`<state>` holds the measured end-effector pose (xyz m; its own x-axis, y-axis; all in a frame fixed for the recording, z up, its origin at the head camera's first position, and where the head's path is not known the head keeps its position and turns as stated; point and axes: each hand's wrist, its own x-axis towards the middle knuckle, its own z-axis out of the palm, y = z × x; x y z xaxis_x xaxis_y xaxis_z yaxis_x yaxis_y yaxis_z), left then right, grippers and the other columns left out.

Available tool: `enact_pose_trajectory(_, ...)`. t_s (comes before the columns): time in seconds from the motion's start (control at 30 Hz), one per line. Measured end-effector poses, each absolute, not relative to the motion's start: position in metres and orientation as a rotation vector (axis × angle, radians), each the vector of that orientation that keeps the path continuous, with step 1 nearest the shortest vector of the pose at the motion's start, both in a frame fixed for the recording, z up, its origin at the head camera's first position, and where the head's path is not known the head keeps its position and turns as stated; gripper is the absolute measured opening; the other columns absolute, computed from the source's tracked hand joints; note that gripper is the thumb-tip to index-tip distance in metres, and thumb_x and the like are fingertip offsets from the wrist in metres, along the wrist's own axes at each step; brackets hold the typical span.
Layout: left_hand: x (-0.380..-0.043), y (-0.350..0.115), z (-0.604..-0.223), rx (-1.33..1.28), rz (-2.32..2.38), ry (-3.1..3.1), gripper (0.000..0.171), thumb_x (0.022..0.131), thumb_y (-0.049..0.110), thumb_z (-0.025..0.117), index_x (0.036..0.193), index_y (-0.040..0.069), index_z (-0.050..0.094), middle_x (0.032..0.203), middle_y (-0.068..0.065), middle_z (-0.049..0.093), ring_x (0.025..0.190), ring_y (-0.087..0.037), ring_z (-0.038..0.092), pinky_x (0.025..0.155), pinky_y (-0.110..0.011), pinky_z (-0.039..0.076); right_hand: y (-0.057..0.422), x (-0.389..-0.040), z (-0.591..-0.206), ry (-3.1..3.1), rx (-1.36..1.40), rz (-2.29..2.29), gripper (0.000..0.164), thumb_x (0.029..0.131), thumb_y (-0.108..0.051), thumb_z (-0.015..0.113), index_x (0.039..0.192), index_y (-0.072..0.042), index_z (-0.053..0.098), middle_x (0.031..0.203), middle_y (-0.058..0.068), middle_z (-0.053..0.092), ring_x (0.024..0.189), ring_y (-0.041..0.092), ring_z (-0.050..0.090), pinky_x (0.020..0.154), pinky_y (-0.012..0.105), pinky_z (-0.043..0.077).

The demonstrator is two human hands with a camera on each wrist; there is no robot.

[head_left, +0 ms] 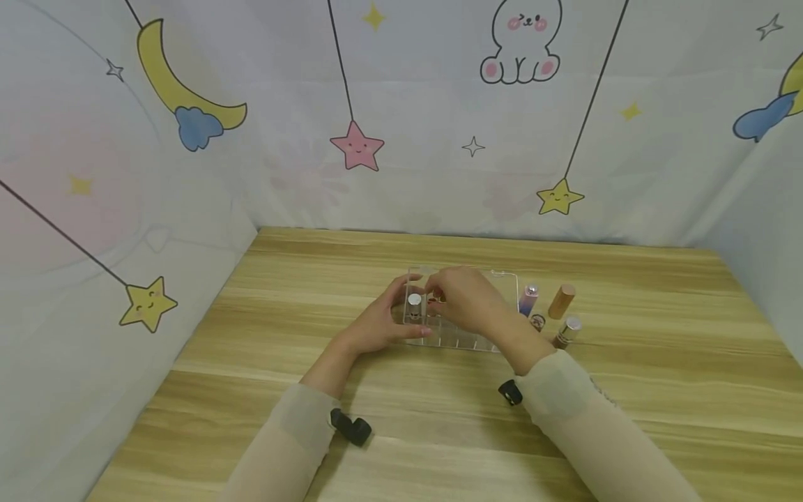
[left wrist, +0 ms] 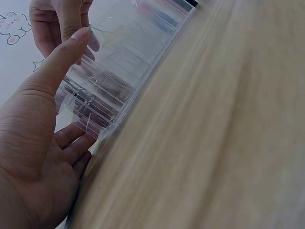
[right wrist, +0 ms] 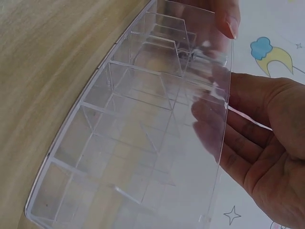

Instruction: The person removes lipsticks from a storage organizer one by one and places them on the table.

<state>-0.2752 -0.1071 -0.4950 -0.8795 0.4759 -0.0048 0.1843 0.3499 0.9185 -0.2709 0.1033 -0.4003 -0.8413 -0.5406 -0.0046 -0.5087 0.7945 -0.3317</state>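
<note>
A clear plastic organizer (head_left: pixel 464 341) with several compartments stands on the table. My left hand (head_left: pixel 376 324) holds its left end, thumb on the near side and fingers behind. A silver-capped tube (head_left: pixel 414 305) stands upright in the leftmost compartment. My right hand (head_left: pixel 467 300) reaches over the organizer just right of that tube, fingers bent down. A small gold-toned tube (head_left: pixel 437 298) seems pinched in its fingertips, mostly hidden by them. From the right wrist view, the right fingers (right wrist: pixel 238 138) curve behind the clear back wall (right wrist: pixel 190 167); the nearer compartments hold nothing.
Right of the organizer stand a pink-and-purple tube (head_left: pixel 528 300), a copper tube (head_left: pixel 561 301), a silver-capped brown tube (head_left: pixel 567 332) and a round-topped one (head_left: pixel 537 322). The wooden table (head_left: pixel 301 258) meets a printed cloth (head_left: pixel 439 188) at its back and sides.
</note>
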Motion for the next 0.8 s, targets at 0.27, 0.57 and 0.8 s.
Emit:
enact_pose_trajectory(0.27, -0.2761, -0.1057, -0.4947, 0.605, 1.539, 2.337, 0.095, 0.082, 0.035, 0.090, 0.157, 0.039, 0.031, 0.150, 0.007, 0.054, 0.150, -0.024, 0.042, 0.120, -0.061, 0.032, 0.1058, -0.2679, -0.4006, 2.910, -0.852, -0.512, 0.025, 0.093, -0.021, 0.079, 0.115, -0.009, 0.077, 0.091, 0.001, 0.073, 0.081, 0.014, 0.064, 0.076, 0.035, 0.056)
enact_pose_trajectory(0.57, -0.2768, -0.1064, -0.4958, 0.609, 1.532, 2.338, 0.095, 0.082, 0.035, 0.090, 0.157, 0.039, 0.031, 0.151, 0.006, 0.054, 0.150, -0.025, 0.041, 0.121, -0.062, 0.030, 0.1065, -0.2674, -0.4014, 2.905, -0.847, -0.537, 0.025, 0.093, -0.020, 0.079, 0.116, -0.009, 0.077, 0.093, 0.001, 0.074, 0.083, 0.015, 0.066, 0.078, 0.036, 0.057)
enact_pose_trajectory(0.8, -0.2757, -0.1073, -0.4955, 0.590, 1.531, 2.348, 0.094, 0.082, 0.037, 0.090, 0.156, 0.043, 0.032, 0.150, 0.008, 0.055, 0.150, -0.023, 0.042, 0.121, -0.061, 0.031, 0.1057, -0.2664, -0.3989, 2.892, -0.849, -0.530, 0.026, 0.094, -0.020, 0.079, 0.117, -0.009, 0.076, 0.092, 0.001, 0.073, 0.082, 0.014, 0.065, 0.076, 0.035, 0.057)
